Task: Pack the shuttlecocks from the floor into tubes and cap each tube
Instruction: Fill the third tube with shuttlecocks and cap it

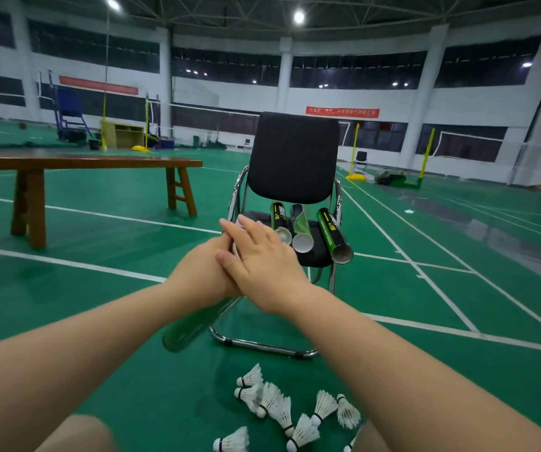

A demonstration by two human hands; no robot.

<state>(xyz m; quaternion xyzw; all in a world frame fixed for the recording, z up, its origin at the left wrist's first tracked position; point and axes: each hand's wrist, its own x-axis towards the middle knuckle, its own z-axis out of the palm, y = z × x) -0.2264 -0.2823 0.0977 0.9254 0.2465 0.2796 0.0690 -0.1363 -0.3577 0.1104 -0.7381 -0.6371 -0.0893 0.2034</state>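
Observation:
My left hand (202, 272) grips the upper end of a green tube (191, 327) that slants down to the left in front of me. My right hand (262, 259) lies flat over the tube's top, fingers straight, pressing on a white cap whose edge (236, 251) just shows. Several white shuttlecocks (275, 402) lie scattered on the green floor near my knees. Three more green tubes (331, 233) lie on the seat of the black chair (292, 158), their open ends toward me.
A long wooden bench (83, 164) stands to the left on the green court floor (99, 305). The chair's chrome frame (262, 345) rests just beyond the shuttlecocks. Net posts and another chair stand far back on the right.

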